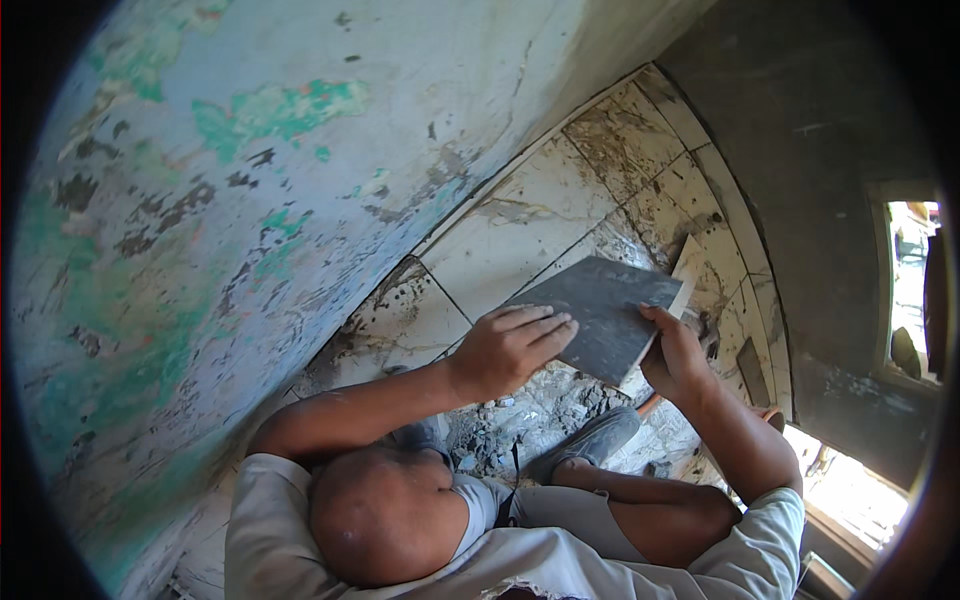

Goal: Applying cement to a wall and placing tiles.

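Observation:
A dark grey flat tile with a pale edge is tilted in front of me, above the floor. My right hand grips its right edge, thumb on the upper face and the other fingers mostly hidden beneath. Over the tile's lower left part lies my left hand, its fingers bent and close together on the dark face. The left thumb is out of sight. Just behind the tile, a light strip or tile edge shows near my right thumb.
Dirty white floor tiles with brown smears surround me. Grey rubble lies by my feet. A wall with peeling green paint rises at left, a dark wall at right. A small dark piece lies by the right wall.

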`<state>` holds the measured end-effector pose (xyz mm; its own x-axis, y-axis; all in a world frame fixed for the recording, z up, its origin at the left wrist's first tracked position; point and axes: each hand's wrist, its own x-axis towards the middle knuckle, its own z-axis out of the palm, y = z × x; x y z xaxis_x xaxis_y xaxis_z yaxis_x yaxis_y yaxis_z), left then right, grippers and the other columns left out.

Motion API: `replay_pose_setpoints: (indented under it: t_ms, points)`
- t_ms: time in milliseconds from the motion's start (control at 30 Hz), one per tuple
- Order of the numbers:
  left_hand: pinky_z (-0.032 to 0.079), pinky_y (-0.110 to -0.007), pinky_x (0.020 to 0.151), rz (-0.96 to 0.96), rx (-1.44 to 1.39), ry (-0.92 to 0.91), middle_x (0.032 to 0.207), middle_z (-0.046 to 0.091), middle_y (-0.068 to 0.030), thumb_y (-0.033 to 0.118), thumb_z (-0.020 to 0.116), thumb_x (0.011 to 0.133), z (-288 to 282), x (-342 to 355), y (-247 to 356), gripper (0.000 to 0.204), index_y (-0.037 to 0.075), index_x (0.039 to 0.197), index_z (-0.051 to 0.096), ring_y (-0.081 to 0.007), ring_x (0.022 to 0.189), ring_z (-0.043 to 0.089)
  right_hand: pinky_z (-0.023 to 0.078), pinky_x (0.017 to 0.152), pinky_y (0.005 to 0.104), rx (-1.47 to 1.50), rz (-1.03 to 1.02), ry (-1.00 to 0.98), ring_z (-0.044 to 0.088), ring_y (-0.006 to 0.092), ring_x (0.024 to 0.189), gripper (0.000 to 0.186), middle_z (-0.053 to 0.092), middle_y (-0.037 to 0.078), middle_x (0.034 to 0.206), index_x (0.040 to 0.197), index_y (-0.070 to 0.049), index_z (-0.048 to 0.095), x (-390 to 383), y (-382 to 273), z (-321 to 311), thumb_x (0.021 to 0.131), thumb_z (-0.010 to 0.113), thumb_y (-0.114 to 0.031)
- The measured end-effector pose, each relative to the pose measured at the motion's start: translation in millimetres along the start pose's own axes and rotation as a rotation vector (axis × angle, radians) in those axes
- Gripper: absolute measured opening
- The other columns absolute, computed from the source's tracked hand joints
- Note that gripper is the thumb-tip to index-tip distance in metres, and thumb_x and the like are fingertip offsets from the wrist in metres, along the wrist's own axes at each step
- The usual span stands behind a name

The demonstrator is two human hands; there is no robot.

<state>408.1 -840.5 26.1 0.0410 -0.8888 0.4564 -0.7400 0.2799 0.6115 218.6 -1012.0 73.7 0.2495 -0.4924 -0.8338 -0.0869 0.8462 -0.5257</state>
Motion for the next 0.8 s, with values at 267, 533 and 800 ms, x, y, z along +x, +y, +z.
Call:
replay_pose_setpoints:
  t_ms: [267,533,800]
  points:
    - [0.056,-0.038,0.065,-0.199,-0.298,0.072,0.084,0.071,-0.0133,0.007,0.078,0.081,-21,-23,-33,0.027,0.0,0.104,0.068,-0.0306,0.075,0.071,0.044,0.101,0.0493,-1.899,-1.072,-0.179,0.053,0.0376,0.122,0.107,0.05,0.015,0.142,0.139,-0.008,0.049,-10,-39,-24,0.05,0.093,-0.048]
    - [0.052,-0.041,0.086,-0.586,-0.14,0.506,0.111,0.067,-0.021,0.012,0.073,0.089,43,-59,-62,0.032,-0.001,0.116,0.063,-0.0356,0.103,0.066,0.052,0.071,0.0485,-1.703,-0.533,-0.317,0.067,0.0439,0.077,0.038,0.066,0.027,0.078,0.1,0.0,0.066,4,11,12,0.092,0.066,-0.037]
    - [0.038,-0.049,0.11,-0.695,-0.195,-0.044,0.141,0.048,-0.0251,0.019,0.073,0.087,113,-143,-92,0.056,-0.001,0.134,0.05,-0.0427,0.133,0.045,0.053,0.077,0.0519,-1.755,-0.708,-0.205,0.067,0.0467,0.085,0.034,0.067,0.03,0.087,0.104,0.0,0.066,54,53,82,0.094,0.063,-0.033]
